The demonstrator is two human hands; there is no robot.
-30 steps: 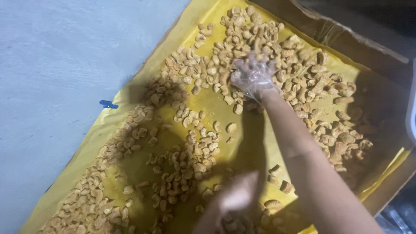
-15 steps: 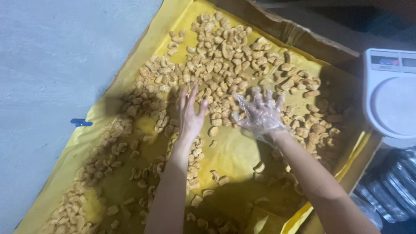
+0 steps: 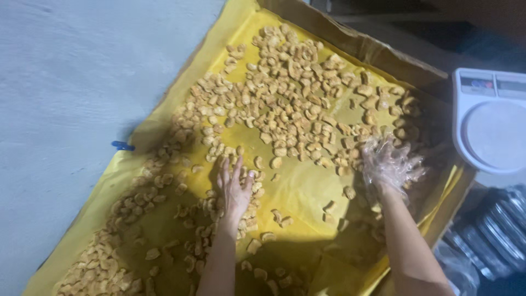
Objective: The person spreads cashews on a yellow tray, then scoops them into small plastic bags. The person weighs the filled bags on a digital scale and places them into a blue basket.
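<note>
Many small golden fried snack pieces (image 3: pixel 296 87) lie spread over a yellow sheet (image 3: pixel 304 189) on the floor. My left hand (image 3: pixel 234 189), bare, rests flat with fingers apart on pieces near the sheet's middle. My right hand (image 3: pixel 390 164) wears a clear plastic glove and lies spread on pieces near the sheet's right edge. Neither hand grips anything that I can see. A bare yellow patch lies between the two hands.
A brown cardboard edge (image 3: pixel 350 44) runs under the sheet's far side. A white kitchen scale (image 3: pixel 490 123) stands at the right. Dark containers (image 3: pixel 496 235) sit at the lower right. A small blue clip (image 3: pixel 123 146) lies at the sheet's left edge on grey floor (image 3: pixel 71 82).
My right hand has shifted rightward and nearer over the pieces. My left hand came up onto the sheet a second ago and has since drawn back toward me. The camera view has swung left.
</note>
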